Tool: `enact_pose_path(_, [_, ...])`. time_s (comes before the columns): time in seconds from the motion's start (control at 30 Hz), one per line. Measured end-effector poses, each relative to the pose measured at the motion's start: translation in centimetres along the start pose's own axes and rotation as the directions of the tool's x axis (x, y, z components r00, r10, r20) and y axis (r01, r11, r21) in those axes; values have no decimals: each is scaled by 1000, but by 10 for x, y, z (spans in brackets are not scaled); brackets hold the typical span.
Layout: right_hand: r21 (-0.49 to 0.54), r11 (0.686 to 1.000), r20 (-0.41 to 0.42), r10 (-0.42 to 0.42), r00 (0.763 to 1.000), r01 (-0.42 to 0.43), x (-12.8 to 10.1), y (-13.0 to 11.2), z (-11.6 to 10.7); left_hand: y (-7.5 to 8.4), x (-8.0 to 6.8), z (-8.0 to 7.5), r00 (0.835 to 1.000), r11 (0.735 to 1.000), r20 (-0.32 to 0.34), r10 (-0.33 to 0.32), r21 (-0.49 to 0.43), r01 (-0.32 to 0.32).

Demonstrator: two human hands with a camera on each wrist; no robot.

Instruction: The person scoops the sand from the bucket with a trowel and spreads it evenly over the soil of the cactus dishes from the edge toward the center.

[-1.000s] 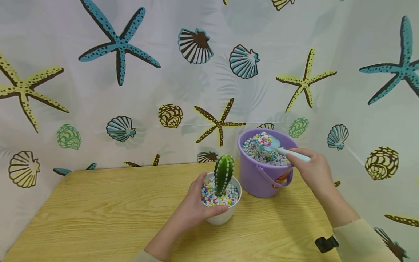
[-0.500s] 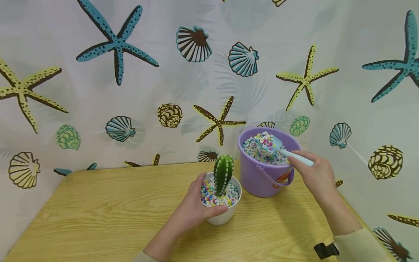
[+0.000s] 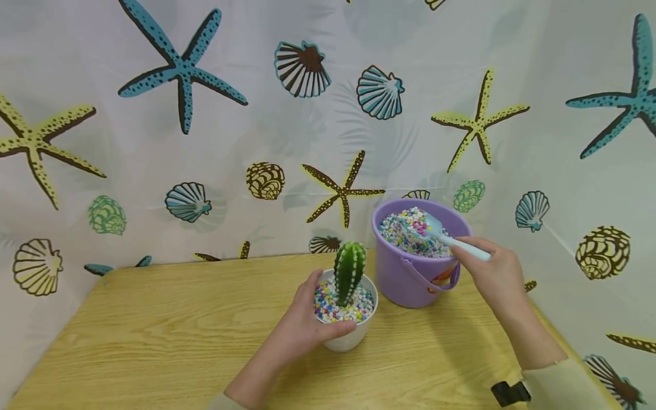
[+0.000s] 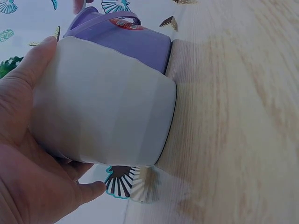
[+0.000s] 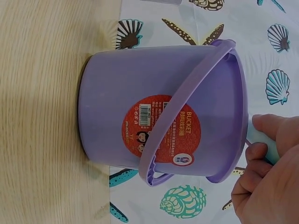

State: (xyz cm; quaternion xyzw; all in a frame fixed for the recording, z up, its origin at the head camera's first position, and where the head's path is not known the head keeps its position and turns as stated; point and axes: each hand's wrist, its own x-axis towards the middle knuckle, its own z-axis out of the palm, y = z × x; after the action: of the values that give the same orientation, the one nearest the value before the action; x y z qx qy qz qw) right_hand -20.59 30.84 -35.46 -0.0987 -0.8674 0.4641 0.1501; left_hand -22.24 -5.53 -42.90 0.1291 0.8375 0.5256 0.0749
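A green cactus (image 3: 351, 274) stands upright in a white pot (image 3: 346, 341) filled with small coloured pebbles. My left hand (image 3: 302, 322) grips this pot round its near left side; in the left wrist view thumb and fingers lie on either side of the faceted pot (image 4: 107, 102). To its right stands a purple bucket (image 3: 405, 285) heaped with the same kind of pebbles. My right hand (image 3: 494, 270) holds a light blue scoop (image 3: 468, 247) by its handle over the bucket's right rim. The scoop's blade carries white and pink pebbles and sits amid the bucket's pebbles.
Both containers stand on a wooden table (image 3: 179, 330). A white curtain (image 3: 230, 125) printed with starfish and shells hangs behind and to the right. The bucket's handle (image 3: 427, 282) hangs down at its front, beside a red label (image 5: 161, 130).
My right hand has shifted slightly right with the scoop, whose blade now sits lower among the pebbles. My left hand and the cactus pot stay in place.
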Motion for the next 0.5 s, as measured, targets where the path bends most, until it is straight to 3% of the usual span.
enact_pose_path(0.5, [21,1000,17,1,1000,-2,-15,0,-3,-2,1,-1,1000,1000,-24,9,11,-9])
